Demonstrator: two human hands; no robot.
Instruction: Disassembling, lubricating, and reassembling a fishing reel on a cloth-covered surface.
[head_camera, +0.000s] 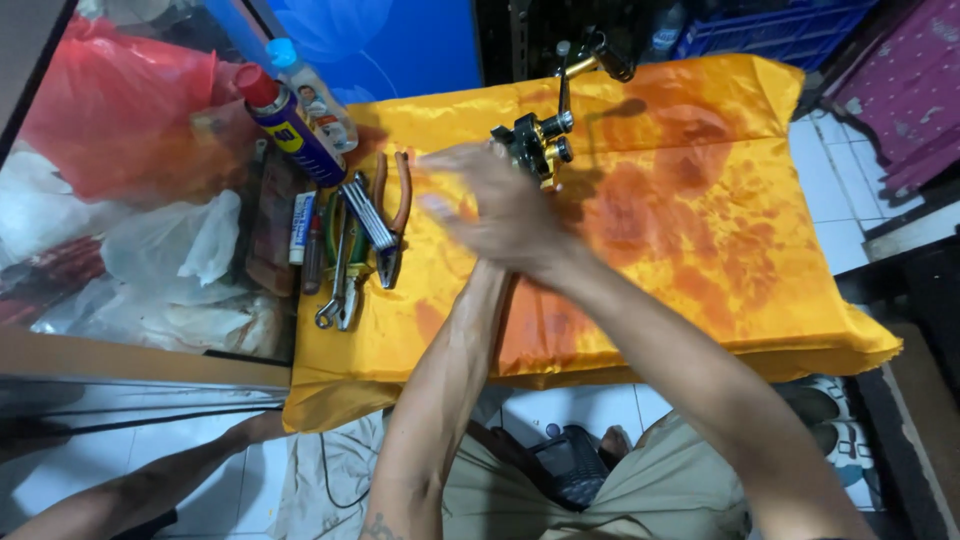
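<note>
Head view, hands: your right hand (515, 215) lies over your left hand (455, 205) above the yellow cloth (700, 200); both are blurred, so you cannot tell whether the fingers are spread or pinching.
Head view, reel: the black-and-gold fishing reel (540, 140) sits on the cloth, just beyond your right hand.
Head view, tools: pliers (392, 225), a wrench (338, 285) and a spray can (290, 125) lie to your left.

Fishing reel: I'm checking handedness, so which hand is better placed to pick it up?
Probably the right hand: it lies on top, its edge beside the fishing reel, while the left hand is mostly covered beneath it.
</note>
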